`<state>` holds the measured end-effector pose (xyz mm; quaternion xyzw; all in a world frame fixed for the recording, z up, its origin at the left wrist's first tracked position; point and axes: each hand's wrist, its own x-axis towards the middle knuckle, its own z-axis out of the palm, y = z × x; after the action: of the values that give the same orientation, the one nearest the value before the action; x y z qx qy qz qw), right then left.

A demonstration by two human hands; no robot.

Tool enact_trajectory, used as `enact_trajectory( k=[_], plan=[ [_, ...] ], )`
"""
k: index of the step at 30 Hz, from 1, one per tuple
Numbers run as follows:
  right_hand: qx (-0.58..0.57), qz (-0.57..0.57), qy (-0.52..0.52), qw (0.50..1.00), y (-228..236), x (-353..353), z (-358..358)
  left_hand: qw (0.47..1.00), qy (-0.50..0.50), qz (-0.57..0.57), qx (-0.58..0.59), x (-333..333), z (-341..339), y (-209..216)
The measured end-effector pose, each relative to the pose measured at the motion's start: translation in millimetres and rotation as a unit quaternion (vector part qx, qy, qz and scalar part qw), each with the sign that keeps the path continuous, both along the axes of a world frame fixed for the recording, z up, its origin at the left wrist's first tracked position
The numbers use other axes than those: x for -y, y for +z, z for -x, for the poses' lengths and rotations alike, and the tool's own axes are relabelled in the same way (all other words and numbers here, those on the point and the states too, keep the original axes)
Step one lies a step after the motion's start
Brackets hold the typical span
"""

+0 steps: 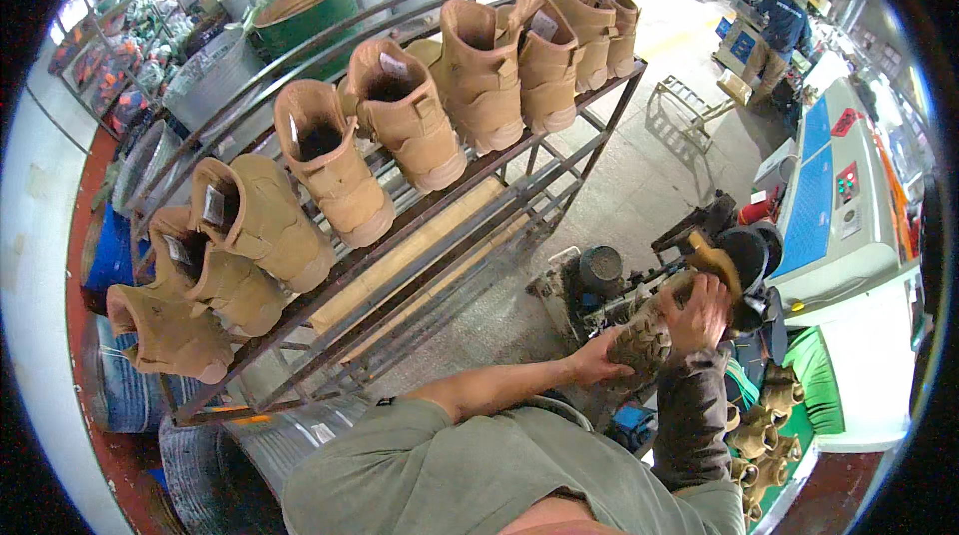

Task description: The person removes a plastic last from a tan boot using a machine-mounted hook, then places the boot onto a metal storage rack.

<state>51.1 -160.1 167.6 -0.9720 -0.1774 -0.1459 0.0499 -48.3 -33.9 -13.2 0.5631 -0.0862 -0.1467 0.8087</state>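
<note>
In front of me, to the right, both my hands hold a boot (642, 339) whose lugged, muddy-looking brown sole faces up toward me. My left hand (601, 356) has its fingers closed round the end nearest me. On the far side my right hand (699, 313) grips the boot with bent fingers. A tan piece (712, 257), perhaps the boot's upper, shows just past the right hand, beside the dark rounded parts of a machine (751, 257). Whether the boot touches the machine cannot be made out.
On the left, a metal rack (479, 175) carries a row of tan boots (408, 120). More boots (764, 435) lie at lower right on green. A grey cabinet machine (849, 185) stands right. Metal drums (210, 70) stand behind the rack. Another person (781, 30) works far right.
</note>
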Motion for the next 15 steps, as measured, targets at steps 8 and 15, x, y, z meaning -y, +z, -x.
enact_trajectory(
  k=[8,15],
  plan=[
    [-0.254,0.202,-0.180,0.929,10.2,-2.8,-88.2,0.996,0.043,-0.061,0.054,20.9,-2.2,-5.2],
    [-0.285,0.221,-0.163,0.918,16.5,-19.9,-104.7,0.986,0.090,-0.072,0.123,31.1,5.6,-9.5]
  ],
)
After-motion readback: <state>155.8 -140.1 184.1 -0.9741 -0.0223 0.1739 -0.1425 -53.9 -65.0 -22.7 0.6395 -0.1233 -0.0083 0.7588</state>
